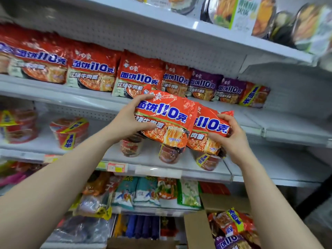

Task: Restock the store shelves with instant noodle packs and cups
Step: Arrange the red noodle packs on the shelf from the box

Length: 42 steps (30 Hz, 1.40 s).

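Left hand (133,121): grip closed on the left edge of the left pack (165,121), thumb on the face, fingers round the edge. The right pack (208,133) tucks partly under the left one, so they overlap. Right hand (231,139): grip closed on that pack's right edge, thumb on the face. Both packs are in the air, in front of the pack shelf (53,90) lip and above the cup shelf (152,169), near the right end of the red row.

Step, as I read it: seat both on the pack shelf.
- Keep to the red facings, not the purple.
- Stand them upright, label out, leaning back like the rest.
- One at a time looks safer; the film looks slick and overlapped packs could slide apart.
- Hold by the edges, don't crush the noodle block.
- Keep the lower corners off the cups right beneath.

Counts:
- Red packs (91,72) on the shelf: four clear facings, maybe a fifth at the blurred far left. Depth behind them is not visible.
- Purple packs (204,85): two.
- Yellow-banded pack (255,96): one, at the row's right end.
- In hand: two.
- Cups (70,132): five in view. The leftmost is blurred and three are partly hidden behind the held packs.
- Cardboard box (197,229), lower right: more packs inside, count unclear.
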Tool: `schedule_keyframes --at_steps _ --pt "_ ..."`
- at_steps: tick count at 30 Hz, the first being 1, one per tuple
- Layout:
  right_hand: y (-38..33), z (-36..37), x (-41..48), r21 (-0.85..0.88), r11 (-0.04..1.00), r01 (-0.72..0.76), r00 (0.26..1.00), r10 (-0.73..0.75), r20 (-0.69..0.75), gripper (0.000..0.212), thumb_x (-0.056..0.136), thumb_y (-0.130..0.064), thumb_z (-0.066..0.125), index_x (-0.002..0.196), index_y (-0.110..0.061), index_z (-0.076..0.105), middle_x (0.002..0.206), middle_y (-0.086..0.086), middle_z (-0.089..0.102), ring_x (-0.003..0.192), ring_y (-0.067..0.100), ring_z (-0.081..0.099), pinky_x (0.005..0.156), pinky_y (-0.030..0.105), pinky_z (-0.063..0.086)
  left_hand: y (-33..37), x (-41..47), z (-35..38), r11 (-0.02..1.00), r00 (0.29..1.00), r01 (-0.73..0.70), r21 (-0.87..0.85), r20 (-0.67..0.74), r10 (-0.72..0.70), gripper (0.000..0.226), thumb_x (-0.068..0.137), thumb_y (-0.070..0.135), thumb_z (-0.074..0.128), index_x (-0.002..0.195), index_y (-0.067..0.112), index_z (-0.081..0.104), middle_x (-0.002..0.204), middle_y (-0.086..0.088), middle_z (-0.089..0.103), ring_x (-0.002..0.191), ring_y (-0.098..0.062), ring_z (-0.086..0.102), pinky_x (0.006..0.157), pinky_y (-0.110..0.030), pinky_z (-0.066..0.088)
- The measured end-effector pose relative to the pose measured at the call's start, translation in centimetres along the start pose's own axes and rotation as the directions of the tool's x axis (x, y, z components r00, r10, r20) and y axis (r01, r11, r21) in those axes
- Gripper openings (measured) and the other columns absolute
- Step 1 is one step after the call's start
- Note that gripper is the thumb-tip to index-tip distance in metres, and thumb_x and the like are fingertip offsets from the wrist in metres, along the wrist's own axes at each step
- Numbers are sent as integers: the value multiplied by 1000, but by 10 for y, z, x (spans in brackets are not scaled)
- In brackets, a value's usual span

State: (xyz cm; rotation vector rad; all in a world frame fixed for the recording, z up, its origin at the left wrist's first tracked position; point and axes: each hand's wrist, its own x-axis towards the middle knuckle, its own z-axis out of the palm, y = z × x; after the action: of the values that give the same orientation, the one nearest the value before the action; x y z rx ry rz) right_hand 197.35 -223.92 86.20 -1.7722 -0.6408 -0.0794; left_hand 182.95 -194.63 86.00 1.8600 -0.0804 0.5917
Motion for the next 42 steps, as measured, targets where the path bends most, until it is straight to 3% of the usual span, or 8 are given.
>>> schedule_keyframes --at_steps 5,10,18,26,34,39,42 --pt "-10 -17 38 66 997 38 998 -41 41 59 75 -5 82 117 -36 56 114 -2 65 88 5 71 66 23 58 18 28 11 998 996 -61 11 -60 61 79 73 9 84 135 39 45 128 11 50 99 0 64 74 -20 56" --pt "-12 -34 83 121 988 98 991 -108 73 60 75 -5 81 124 -27 55 117 0 64 94 10 71 68 27 59 28 49 18 997 985 -70 39 -153 75 80 72 6 83 134 39 46 121 15 51 95 4 64 71 -17 55" --pt "0 -33 175 178 978 104 989 -121 84 57 76 -1 81 119 -27 55 116 -2 61 96 14 68 64 25 58 23 71 17 996 944 0 93 -329 31 80 71 13 84 134 45 45 127 8 50 96 -3 66 70 -18 56" --pt "25 7 253 81 993 84 984 -96 153 59 75 7 77 120 -25 58 116 4 64 95 21 69 71 39 62 12 99 2 987 935 30 160 -353 29 81 70 9 84 136 38 46 123 5 56 94 -3 67 69 -19 56" --pt "32 51 311 -74 987 141 982 -130 139 49 82 3 74 120 -24 59 123 -2 59 98 19 63 73 33 57 3 125 -23 977 941 42 208 -336 31 80 74 8 83 137 38 44 119 11 57 94 -3 66 69 -17 55" --pt "33 75 331 -221 951 217 974 -197 110 42 81 -4 77 115 -20 58 108 -7 57 95 19 62 70 30 53 -7 136 -30 979 944 40 199 -328 28 80 72 10 84 134 44 46 123 10 58 98 -8 67 75 -25 58" --pt "44 87 334 -299 940 165 986 -151 70 43 78 -13 82 105 -28 52 106 -4 62 87 28 68 75 45 58 -9 140 -30 983 944 28 182 -328 34 80 72 8 84 132 44 46 122 11 57 96 -7 68 73 -24 58"
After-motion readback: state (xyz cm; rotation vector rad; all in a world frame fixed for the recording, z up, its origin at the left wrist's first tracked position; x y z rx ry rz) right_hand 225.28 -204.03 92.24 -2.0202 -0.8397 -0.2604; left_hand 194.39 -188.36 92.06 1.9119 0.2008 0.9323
